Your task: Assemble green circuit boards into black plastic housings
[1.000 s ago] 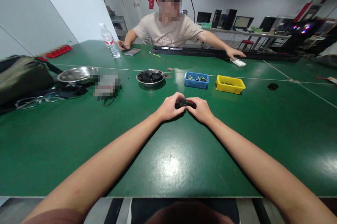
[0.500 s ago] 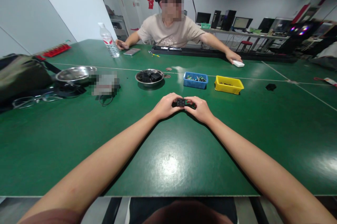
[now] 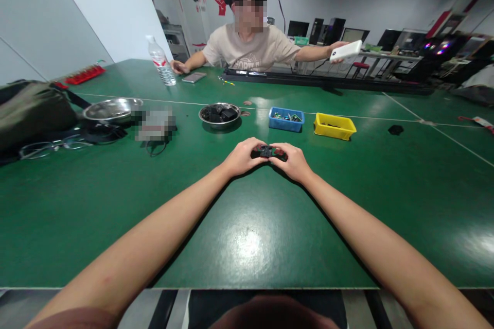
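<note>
Small black part [image 3: 266,151], one, nearer me than the blue bin [image 3: 286,126]: I am pinching it between my left hand [image 3: 245,157] and right hand [image 3: 292,161], fingers curled in, risking a drop should either grip slip.

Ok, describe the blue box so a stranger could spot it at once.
On the green table, look just beyond the person's right hand. There the blue box stands between a metal bowl of black parts and a yellow box. It is the only blue one of the three.
</note>
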`<state>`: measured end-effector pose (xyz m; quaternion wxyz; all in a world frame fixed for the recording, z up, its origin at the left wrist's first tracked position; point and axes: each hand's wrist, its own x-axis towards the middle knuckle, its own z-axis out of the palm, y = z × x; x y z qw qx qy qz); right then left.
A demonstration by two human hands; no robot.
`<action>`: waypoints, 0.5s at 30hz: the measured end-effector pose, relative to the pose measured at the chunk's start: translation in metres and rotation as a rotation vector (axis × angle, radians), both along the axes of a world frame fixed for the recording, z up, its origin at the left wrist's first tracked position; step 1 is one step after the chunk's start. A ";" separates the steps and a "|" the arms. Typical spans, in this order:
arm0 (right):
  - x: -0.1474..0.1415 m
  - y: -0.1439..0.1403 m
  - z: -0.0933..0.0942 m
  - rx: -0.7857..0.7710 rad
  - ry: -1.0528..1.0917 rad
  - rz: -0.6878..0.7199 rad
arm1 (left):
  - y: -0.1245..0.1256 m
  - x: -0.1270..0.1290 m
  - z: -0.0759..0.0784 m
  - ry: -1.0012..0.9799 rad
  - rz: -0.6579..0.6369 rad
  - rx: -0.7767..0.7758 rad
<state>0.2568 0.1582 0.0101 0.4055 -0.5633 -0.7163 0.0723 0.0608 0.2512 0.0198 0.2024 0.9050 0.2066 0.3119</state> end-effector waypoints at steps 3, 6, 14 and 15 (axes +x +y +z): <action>0.000 0.001 0.000 -0.022 -0.017 -0.017 | -0.003 0.000 0.002 -0.050 0.003 -0.053; -0.002 0.002 -0.002 -0.048 -0.069 -0.028 | -0.007 0.000 0.003 -0.149 0.008 -0.204; 0.020 0.012 -0.010 -0.010 -0.073 -0.229 | 0.007 -0.012 0.004 -0.045 0.120 -0.125; 0.027 0.015 -0.010 -0.002 -0.068 -0.268 | 0.011 -0.015 0.004 0.013 0.113 -0.068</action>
